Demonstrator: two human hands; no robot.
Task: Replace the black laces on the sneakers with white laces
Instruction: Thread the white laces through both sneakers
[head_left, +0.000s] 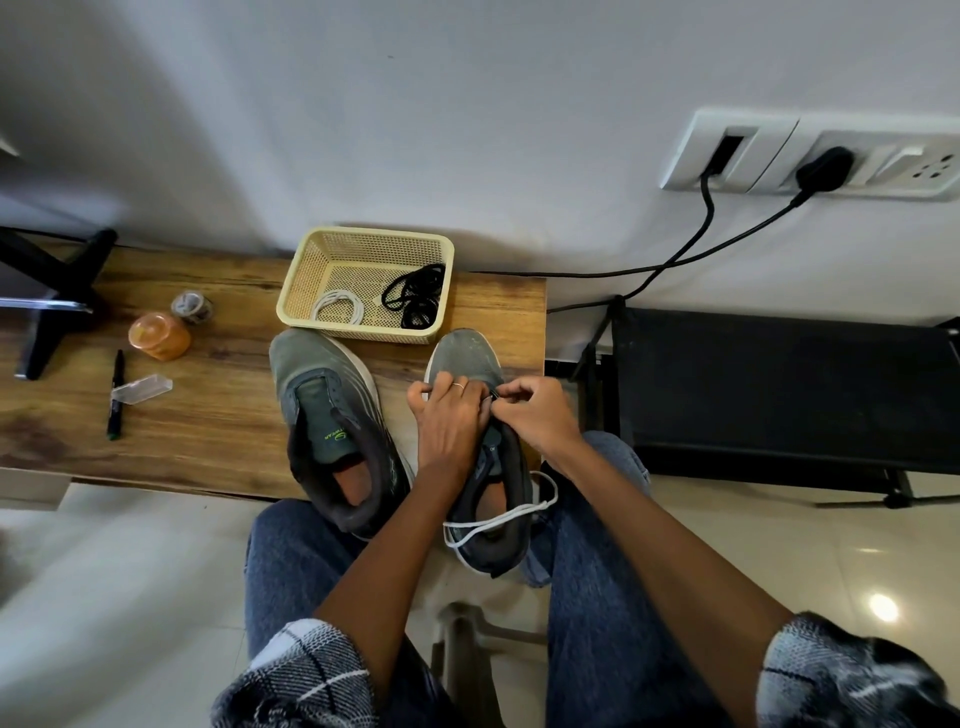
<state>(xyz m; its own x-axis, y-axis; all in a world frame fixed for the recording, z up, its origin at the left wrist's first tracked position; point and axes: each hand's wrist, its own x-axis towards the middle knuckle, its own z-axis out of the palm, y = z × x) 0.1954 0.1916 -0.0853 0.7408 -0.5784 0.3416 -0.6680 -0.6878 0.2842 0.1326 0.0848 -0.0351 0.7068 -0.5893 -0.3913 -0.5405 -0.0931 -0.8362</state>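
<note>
Two grey-green sneakers stand side by side on a wooden table, toes pointing away from me. The left sneaker (332, 431) has no lace in it. Over the right sneaker (467, 358) both my hands meet at the front eyelets. My left hand (449, 421) lies on the sneaker's tongue with fingers curled at the eyelets. My right hand (535, 415) pinches something small there, hidden by the fingers. A white lace (498, 522) trails loose across the right sneaker's heel. In the yellow basket (363, 236) lie a coiled white lace (337, 306) and bundled black laces (415, 296).
On the table's left are an orange jar (158, 335), a tape roll (193, 306), a pen (115, 395) and a clear plastic case (141, 389). A black stand (47, 296) sits at far left. A black shelf (779, 384) stands right of the table, cables running to wall sockets (810, 156).
</note>
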